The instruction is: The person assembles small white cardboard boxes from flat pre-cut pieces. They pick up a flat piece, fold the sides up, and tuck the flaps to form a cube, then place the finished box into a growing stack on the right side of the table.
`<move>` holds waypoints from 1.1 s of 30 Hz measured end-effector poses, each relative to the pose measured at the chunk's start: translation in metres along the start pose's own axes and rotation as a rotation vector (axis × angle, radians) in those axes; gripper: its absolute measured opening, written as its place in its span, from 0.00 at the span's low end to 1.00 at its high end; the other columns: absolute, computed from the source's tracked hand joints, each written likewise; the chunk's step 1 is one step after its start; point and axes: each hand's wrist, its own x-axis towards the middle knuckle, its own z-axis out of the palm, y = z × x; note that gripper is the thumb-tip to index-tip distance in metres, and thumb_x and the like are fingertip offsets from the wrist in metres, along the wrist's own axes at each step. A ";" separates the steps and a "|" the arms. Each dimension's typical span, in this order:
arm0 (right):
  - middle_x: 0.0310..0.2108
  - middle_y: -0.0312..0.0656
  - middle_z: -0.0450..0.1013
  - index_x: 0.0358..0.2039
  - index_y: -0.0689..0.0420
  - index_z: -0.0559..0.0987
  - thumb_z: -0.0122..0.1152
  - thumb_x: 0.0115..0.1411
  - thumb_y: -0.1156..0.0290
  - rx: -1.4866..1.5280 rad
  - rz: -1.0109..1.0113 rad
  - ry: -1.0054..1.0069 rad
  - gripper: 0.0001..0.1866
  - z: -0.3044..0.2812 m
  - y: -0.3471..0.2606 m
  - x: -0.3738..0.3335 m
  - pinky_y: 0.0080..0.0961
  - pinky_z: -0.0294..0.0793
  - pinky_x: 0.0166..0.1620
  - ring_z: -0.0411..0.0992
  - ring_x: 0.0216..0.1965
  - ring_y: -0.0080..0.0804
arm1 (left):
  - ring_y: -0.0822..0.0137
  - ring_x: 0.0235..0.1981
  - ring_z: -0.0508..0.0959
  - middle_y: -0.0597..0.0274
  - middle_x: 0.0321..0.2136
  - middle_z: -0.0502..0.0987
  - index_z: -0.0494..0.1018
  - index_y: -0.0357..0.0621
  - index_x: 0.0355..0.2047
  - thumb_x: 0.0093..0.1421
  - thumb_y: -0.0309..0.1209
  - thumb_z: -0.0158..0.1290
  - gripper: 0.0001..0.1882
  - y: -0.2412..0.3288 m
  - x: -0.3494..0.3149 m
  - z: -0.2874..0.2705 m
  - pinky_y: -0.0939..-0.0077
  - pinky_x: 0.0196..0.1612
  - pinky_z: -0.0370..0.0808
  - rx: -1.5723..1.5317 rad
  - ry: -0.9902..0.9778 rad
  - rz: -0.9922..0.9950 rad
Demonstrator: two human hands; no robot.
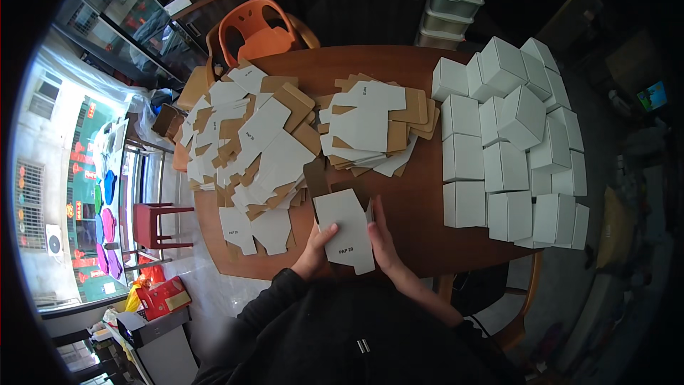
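Note:
A partly folded white cardboard carton (343, 224) is held tilted over the table's near edge. Its brown inner side shows at the upper flaps. My left hand (313, 250) grips its left side, thumb on the white face and the other fingers hidden behind. On the right side, my right hand (383, 241) has its fingers stretched upward along the side panel, with the thumb against the edge. A loose heap of flat carton blanks (249, 135), white outside and brown inside, lies left of the carton. Just beyond it rests a smaller stack of blanks (360, 128).
Folded white boxes (463, 160) stand piled at the table's right side, several layers high. The brown wooden table (420, 242) has a curved edge. An orange chair (260, 28) stands at the far side, a red stool (160, 224) to the left, a wooden chair (531, 292) near right.

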 end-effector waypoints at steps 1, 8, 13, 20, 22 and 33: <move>0.72 0.57 0.39 0.72 0.63 0.37 0.45 0.70 0.44 -0.018 -0.027 -0.017 0.46 0.002 -0.001 -0.002 0.36 0.42 0.71 0.38 0.74 0.44 | 0.57 0.46 0.78 0.50 0.46 0.75 0.64 0.36 0.57 0.57 0.55 0.55 0.39 -0.006 0.001 -0.006 0.63 0.49 0.77 -0.001 -0.007 -0.010; 0.67 0.56 0.50 0.72 0.64 0.41 0.50 0.68 0.47 -0.208 -0.137 -0.047 0.47 0.003 0.003 -0.006 0.40 0.48 0.68 0.50 0.68 0.47 | 0.57 0.47 0.78 0.49 0.46 0.74 0.64 0.37 0.57 0.55 0.55 0.58 0.40 -0.011 -0.002 -0.018 0.59 0.49 0.77 -0.048 -0.061 -0.020; 0.67 0.56 0.50 0.72 0.64 0.41 0.49 0.67 0.47 -0.174 -0.187 -0.070 0.47 0.004 0.000 -0.006 0.41 0.46 0.68 0.48 0.68 0.46 | 0.58 0.47 0.78 0.49 0.46 0.74 0.64 0.37 0.57 0.55 0.56 0.58 0.41 -0.011 -0.004 -0.014 0.61 0.48 0.78 0.009 -0.016 0.049; 0.64 0.56 0.51 0.71 0.65 0.43 0.51 0.64 0.45 -0.192 -0.189 0.005 0.49 0.009 -0.004 -0.006 0.44 0.47 0.68 0.51 0.66 0.48 | 0.59 0.51 0.76 0.50 0.50 0.73 0.61 0.36 0.61 0.55 0.55 0.59 0.43 -0.004 -0.002 -0.017 0.64 0.52 0.74 0.019 -0.062 0.058; 0.63 0.57 0.51 0.71 0.65 0.42 0.56 0.61 0.43 -0.202 -0.228 0.086 0.53 0.006 0.002 -0.005 0.45 0.48 0.67 0.52 0.65 0.48 | 0.58 0.57 0.70 0.50 0.57 0.67 0.54 0.40 0.65 0.58 0.48 0.58 0.42 0.002 0.000 -0.012 0.63 0.58 0.69 0.053 -0.058 0.123; 0.61 0.60 0.49 0.69 0.67 0.42 0.78 0.43 0.45 -0.759 -0.624 0.321 0.68 0.021 0.005 -0.014 0.52 0.57 0.62 0.51 0.62 0.59 | 0.61 0.69 0.55 0.52 0.68 0.56 0.47 0.40 0.71 0.74 0.41 0.35 0.30 0.010 -0.001 0.011 0.68 0.69 0.52 0.332 0.048 0.366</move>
